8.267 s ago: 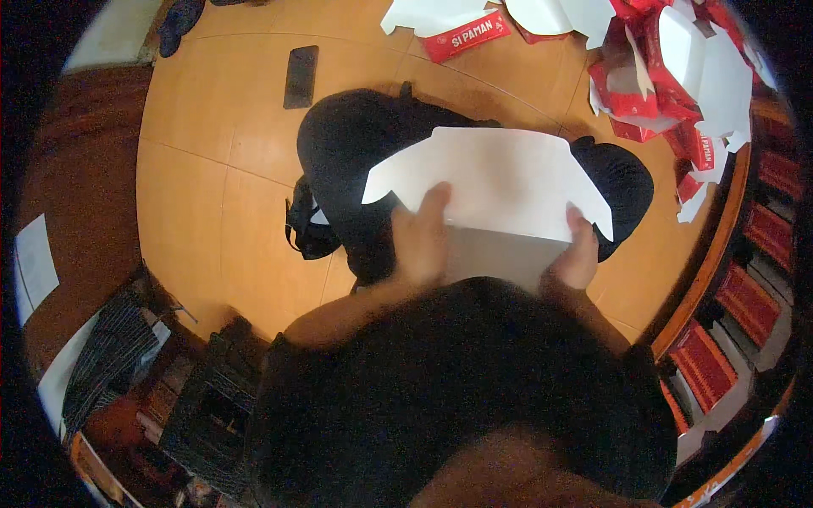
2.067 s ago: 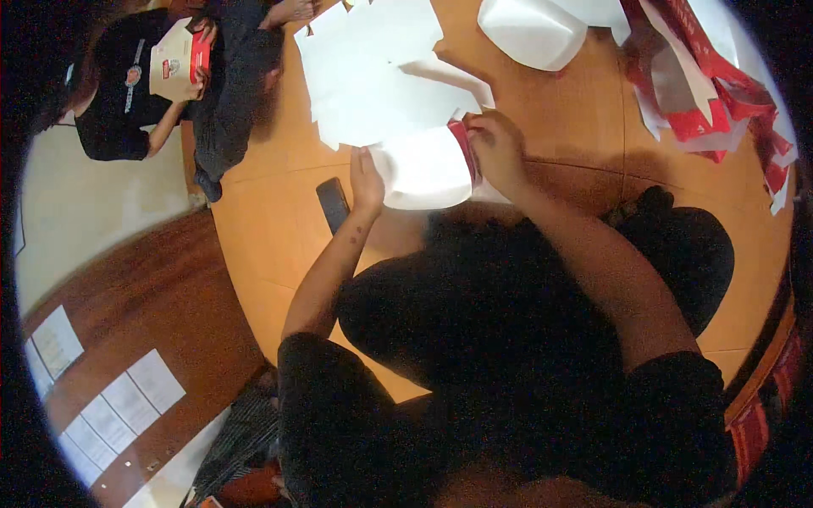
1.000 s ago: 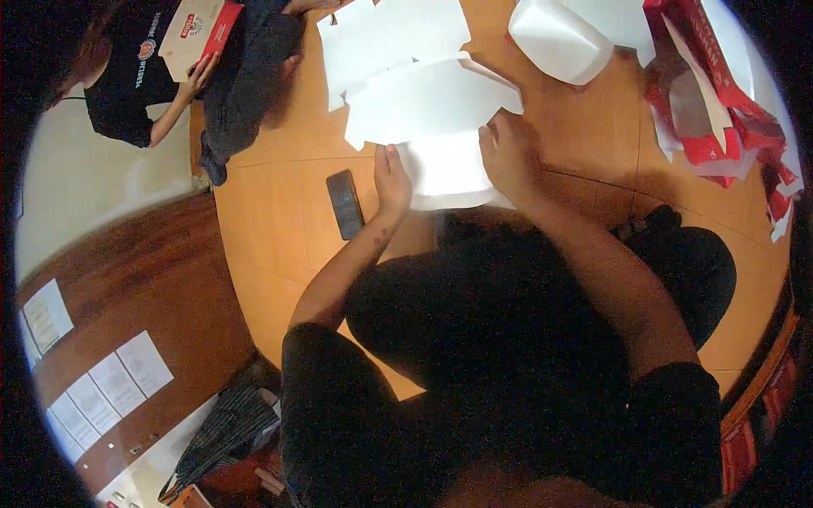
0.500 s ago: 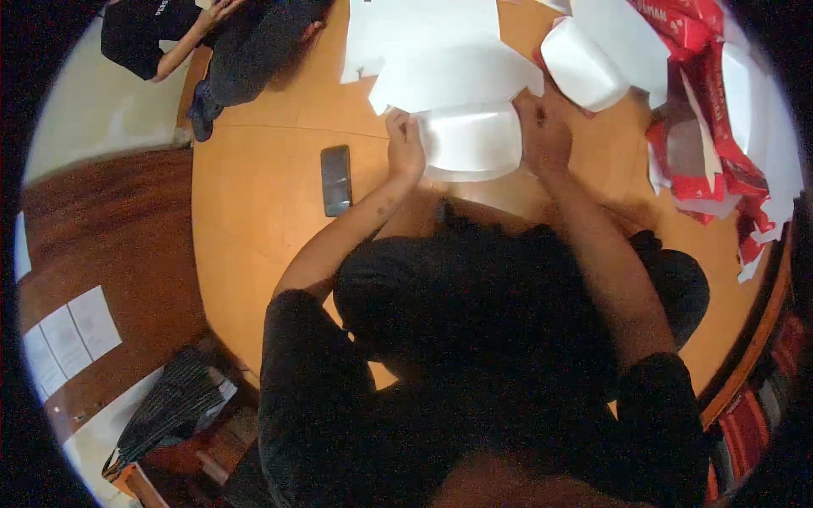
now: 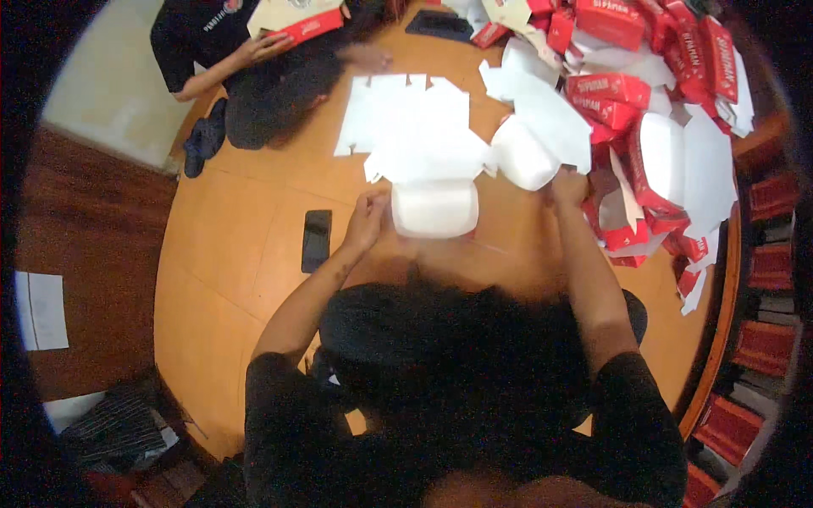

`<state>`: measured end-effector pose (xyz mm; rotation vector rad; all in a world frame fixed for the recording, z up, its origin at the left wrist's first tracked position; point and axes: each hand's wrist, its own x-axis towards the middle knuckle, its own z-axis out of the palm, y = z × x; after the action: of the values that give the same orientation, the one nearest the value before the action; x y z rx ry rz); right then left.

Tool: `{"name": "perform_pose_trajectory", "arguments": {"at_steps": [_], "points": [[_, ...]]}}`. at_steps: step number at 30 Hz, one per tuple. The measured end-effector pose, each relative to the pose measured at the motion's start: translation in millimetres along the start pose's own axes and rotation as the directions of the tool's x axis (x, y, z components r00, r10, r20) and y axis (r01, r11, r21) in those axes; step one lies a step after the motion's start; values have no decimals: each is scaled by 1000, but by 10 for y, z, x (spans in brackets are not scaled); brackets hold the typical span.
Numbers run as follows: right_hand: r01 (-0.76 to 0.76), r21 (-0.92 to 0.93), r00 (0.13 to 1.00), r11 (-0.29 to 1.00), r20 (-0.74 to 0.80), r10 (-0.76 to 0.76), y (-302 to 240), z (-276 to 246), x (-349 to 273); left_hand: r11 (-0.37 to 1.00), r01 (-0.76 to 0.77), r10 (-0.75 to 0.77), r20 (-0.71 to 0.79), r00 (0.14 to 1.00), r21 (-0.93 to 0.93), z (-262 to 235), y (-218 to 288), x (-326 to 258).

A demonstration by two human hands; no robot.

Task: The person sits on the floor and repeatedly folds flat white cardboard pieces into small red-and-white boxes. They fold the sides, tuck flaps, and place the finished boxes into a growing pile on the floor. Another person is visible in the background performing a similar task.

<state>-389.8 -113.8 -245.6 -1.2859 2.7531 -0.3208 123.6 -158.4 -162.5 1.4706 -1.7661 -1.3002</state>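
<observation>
Just above the middle of the frame, I see my left hand (image 5: pixel 366 222) curled against the left edge of a white folded box (image 5: pixel 434 207) lying on the round wooden table (image 5: pixel 229 254); the fingers are bent and touch its side, though I cannot tell whether they pinch the card or only press on it. To the right of it, my right hand (image 5: pixel 567 186) is closed into a loose fist at the lower edge of a second white box piece (image 5: pixel 525 157), gripping the card there. Flat white box blanks (image 5: pixel 406 118) lie spread just above the folded box, touching it. A black phone (image 5: pixel 317 240) lies on the table just left of my left hand, apart from it. Filling the upper right of the frame is a heap of red and white cartons (image 5: pixel 644 93). At the upper left, another person (image 5: pixel 229 42) in a dark shirt holds a red-edged carton (image 5: pixel 292 15).
</observation>
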Motion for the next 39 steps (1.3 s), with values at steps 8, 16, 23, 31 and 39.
{"name": "perform_pose_trajectory", "arguments": {"at_steps": [8,16,23,31,39], "points": [[1,273,1000,962,-3,0,-657,-47,-338,986,-121,101,167,981,113,-254,-371,-177],[-103,591,647,800,651,-397,-231,-1483,-789,887,-366,394,-48,918,281,-739,980,-807],[-110,703,308,703,696,-648,-169,-2247,-1974,629,-739,683,282,674,240,184,2479,-1949],[193,443,215,875,852,-478,-130,-2500,-2442,833,-527,410,452,792,169,280,2265,-2171],[-311,595,490,741,768,-412,-16,-2433,-3518,747,-642,419,629,655,171,25,2159,-2905]]}}
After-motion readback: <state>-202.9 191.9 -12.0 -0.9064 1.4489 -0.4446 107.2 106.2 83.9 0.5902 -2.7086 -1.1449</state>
